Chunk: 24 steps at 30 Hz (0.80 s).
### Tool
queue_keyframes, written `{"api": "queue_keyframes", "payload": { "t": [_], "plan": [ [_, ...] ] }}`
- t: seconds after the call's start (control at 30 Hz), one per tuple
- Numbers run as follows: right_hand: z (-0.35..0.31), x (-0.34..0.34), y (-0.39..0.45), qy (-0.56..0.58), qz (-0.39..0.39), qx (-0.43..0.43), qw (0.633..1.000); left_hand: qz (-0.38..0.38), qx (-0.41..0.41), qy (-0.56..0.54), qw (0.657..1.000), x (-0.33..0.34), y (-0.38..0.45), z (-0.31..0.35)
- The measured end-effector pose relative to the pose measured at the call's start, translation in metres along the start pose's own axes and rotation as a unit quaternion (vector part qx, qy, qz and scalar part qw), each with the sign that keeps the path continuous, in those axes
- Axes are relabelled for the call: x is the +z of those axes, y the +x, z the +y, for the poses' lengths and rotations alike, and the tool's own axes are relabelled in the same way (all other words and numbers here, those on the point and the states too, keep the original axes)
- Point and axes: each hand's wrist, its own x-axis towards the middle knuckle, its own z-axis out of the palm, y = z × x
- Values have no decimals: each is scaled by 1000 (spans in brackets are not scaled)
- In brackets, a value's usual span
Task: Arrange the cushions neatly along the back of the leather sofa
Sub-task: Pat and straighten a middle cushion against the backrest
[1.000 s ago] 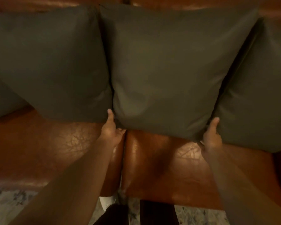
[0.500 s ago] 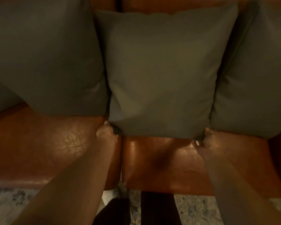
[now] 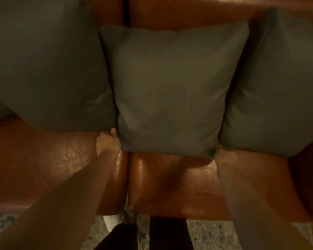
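The brown leather sofa [image 3: 179, 184] fills the view, its two seat pads meeting at a seam in the middle. Three grey-green cushions stand side by side against its back, edges touching: the left cushion [image 3: 43, 65], the right cushion [image 3: 278, 83] and, between them, the middle cushion [image 3: 170, 91]. The left hand [image 3: 107, 143] grips the middle cushion's lower left corner, thumb up against its edge. The right hand [image 3: 220, 152] is at the lower right corner, fingers hidden underneath, so its grip cannot be told. Patterned floor [image 3: 211, 231] shows below.
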Motion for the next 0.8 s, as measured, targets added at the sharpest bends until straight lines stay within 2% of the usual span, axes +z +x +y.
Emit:
{"api": "queue_keyframes", "payload": {
  "t": [0.07,0.13,0.17,0.23,0.3,0.37,0.47,0.63,0.8],
  "plan": [
    [-15,3,-7,-58,72,-92,991,50,106,-46,992,-5,-11,15],
    [-32,10,-19,-39,81,-210,974,33,176,-91,980,-11,-24,33],
    [-45,16,-20,-24,71,-256,964,15,195,-112,974,-12,-23,45],
    [-67,29,-17,-23,48,-318,947,-7,180,-143,973,-9,-18,67],
    [-95,38,-16,-20,9,-312,950,-25,110,-188,976,-9,-13,91],
    [-115,50,-3,-1,-46,-255,966,-24,37,-225,973,-5,-3,108],
    [-131,59,8,9,-74,-175,982,-30,4,-222,975,-4,3,117],
    [-134,62,4,94,-3,-217,972,14,83,-282,956,-7,-7,121],
    [-158,43,9,109,0,-232,967,48,120,-324,937,-32,-10,140]
  ]
}}
